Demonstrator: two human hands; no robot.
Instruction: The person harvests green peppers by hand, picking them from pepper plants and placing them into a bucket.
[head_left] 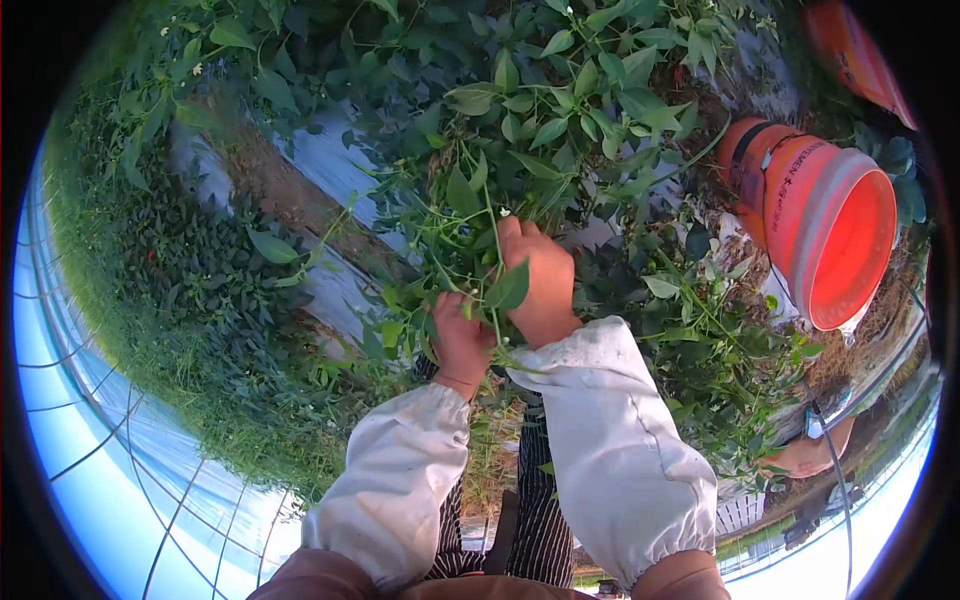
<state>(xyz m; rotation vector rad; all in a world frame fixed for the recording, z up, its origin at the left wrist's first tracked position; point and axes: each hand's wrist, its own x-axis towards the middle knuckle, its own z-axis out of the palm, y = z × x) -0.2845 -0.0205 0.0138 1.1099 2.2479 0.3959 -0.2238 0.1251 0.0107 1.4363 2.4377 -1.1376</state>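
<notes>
Head camera: a person in white sleeves (620, 440) works both bare hands into a leafy green plant (560, 110). The left hand (460, 340) is curled closed around a cluster of thin stems (478, 215). The right hand (540, 285), just beyond and touching it, has its back to the lens and its fingers buried in leaves, so its hold cannot be told. From the grip the stems run lengthwise away from the person, fanning into foliage. They look light, springy and easy to snap, best held on the stem near the hands, not by the soft leaves. An orange bucket (800, 190) lies tipped, well to the right of the grip, and another person's hand (805, 455) shows nearer, lower right.
</notes>
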